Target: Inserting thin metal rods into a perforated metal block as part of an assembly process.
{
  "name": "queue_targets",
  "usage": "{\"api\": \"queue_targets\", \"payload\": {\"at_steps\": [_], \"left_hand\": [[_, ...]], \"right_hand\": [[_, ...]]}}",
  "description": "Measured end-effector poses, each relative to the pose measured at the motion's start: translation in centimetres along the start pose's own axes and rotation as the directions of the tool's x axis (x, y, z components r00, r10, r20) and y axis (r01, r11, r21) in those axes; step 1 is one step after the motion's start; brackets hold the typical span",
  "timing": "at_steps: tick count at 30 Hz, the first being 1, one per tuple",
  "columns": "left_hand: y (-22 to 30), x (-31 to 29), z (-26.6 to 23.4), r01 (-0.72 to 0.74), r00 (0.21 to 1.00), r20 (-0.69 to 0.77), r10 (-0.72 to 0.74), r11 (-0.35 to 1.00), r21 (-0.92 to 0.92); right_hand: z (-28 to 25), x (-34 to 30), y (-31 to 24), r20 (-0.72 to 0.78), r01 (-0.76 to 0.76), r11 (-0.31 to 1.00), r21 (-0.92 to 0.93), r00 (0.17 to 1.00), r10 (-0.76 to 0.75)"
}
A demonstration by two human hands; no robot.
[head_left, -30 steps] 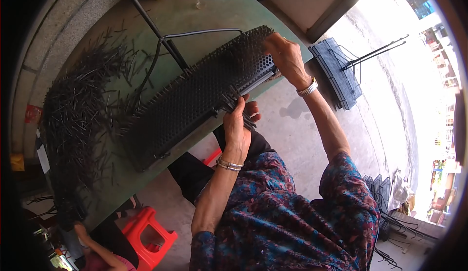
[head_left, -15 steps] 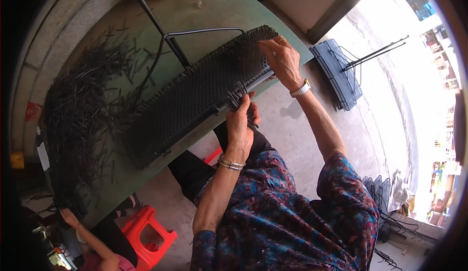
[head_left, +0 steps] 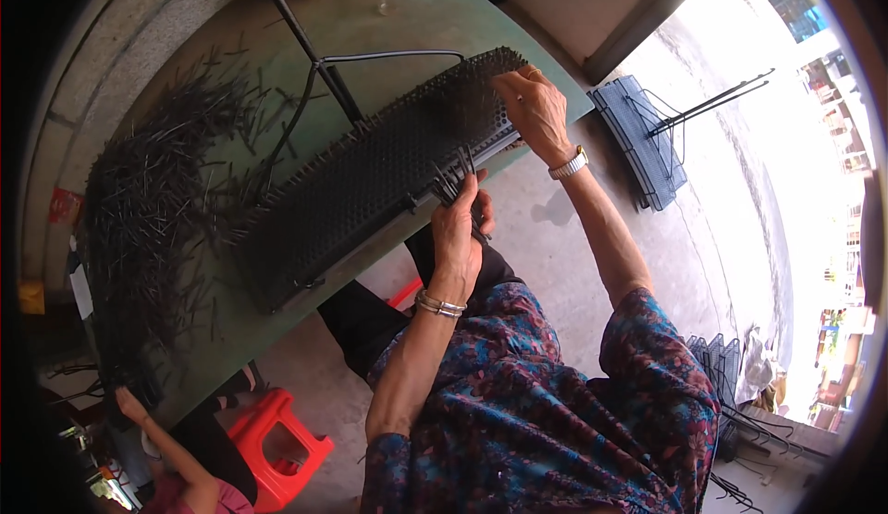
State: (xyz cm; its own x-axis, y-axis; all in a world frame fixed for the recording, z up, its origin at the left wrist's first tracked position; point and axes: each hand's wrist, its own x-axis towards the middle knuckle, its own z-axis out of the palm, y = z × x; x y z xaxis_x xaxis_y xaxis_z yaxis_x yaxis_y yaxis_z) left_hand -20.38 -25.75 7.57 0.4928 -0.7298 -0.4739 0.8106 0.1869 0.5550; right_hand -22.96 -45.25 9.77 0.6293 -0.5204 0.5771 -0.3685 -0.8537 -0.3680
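A long black perforated panel (head_left: 361, 181) lies slanted across the green table, with short black strips standing along its far edge and thickly at its right end. My left hand (head_left: 455, 241) is closed round a small bundle of black strips (head_left: 450, 179) beside the panel's near edge. At the panel's right end, my right hand (head_left: 538, 118) has thumb and forefinger pinched together over the standing strips. What that pinch holds, if anything, is too small to make out. To the left spreads a large heap of loose black strips (head_left: 148, 209).
A black metal rod stand (head_left: 319, 62) reaches across the green table (head_left: 435, 14) behind the panel. Beyond the table's right edge, a similar panel with rods (head_left: 638, 139) stands on the floor. At lower left are a red stool (head_left: 277, 449) and another person's hand (head_left: 131, 405).
My right hand has shifted very slightly and stays at the panel's right end. My left hand keeps hold of the strips. The other person's hand has moved a little.
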Motion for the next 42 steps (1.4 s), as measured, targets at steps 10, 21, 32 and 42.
{"api": "queue_targets", "payload": {"at_steps": [10, 21, 32, 42], "left_hand": [[-0.1, 0.1, 0.2, 0.005, 1.0, -0.01, -0.005, 1.0, 0.03], [0.0, -0.1, 0.3, 0.031, 0.999, 0.022, -0.034, 0.993, 0.113], [0.9, 0.3, 0.2, 0.055, 0.987, 0.13, -0.09, 0.967, 0.248], [1.1, 1.5, -0.8, 0.152, 0.986, 0.034, -0.164, 0.961, 0.23]], "right_hand": [[-0.1, -0.1, 0.0, 0.022, -0.019, 0.997, -0.072, 1.0, 0.02], [-3.4, -2.3, -2.8, 0.735, -0.492, 0.76, 0.424, 0.677, 0.029], [-4.1, -2.7, -2.0, 0.744, -0.572, 0.657, 0.491, 0.668, 0.026], [-5.2, 0.4, 0.2, 0.051, -0.268, 0.848, 0.458, 0.96, 0.275]]}}
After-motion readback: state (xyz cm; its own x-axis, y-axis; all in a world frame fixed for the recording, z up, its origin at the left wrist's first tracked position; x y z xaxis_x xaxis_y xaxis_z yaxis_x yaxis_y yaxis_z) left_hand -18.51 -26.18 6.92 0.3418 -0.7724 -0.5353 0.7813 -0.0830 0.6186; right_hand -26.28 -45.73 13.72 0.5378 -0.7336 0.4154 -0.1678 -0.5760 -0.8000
